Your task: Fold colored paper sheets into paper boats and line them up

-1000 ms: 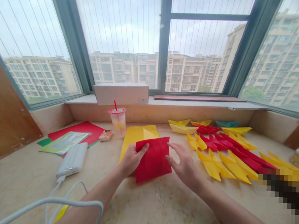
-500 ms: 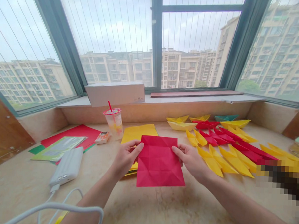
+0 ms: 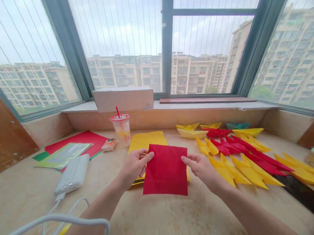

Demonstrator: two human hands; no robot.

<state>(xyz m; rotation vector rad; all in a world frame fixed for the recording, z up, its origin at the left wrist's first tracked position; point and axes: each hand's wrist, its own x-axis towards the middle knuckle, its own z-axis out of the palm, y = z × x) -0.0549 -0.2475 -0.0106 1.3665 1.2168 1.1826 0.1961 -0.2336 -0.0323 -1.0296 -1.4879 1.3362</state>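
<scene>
A square of red paper (image 3: 166, 171) with faint creases is held up over the table. My left hand (image 3: 137, 165) pinches its upper left edge, thumb in front and fingers behind. At the upper right edge, my right hand (image 3: 200, 166) pinches the same sheet between thumb and fingers. Behind the red paper lies a stack of yellow paper (image 3: 148, 138), partly hidden by it. To the right stand several folded paper boats and shapes, among them a red paper boat (image 3: 216, 132) and a yellow folded shape (image 3: 222, 168).
A lidded cup (image 3: 121, 129) with a red straw stands behind my left hand, beside a small orange-and-white packet (image 3: 109, 145). A white power bank (image 3: 72, 172) with a cable (image 3: 64, 217) lies at left, near red sheets (image 3: 80, 140). A white box (image 3: 123, 98) rests on the sill.
The red paper has turned slightly between my hands; its face now looks darker and smoother, with fewer creases visible. Both hands still grip its sides. The view has shifted a little.
</scene>
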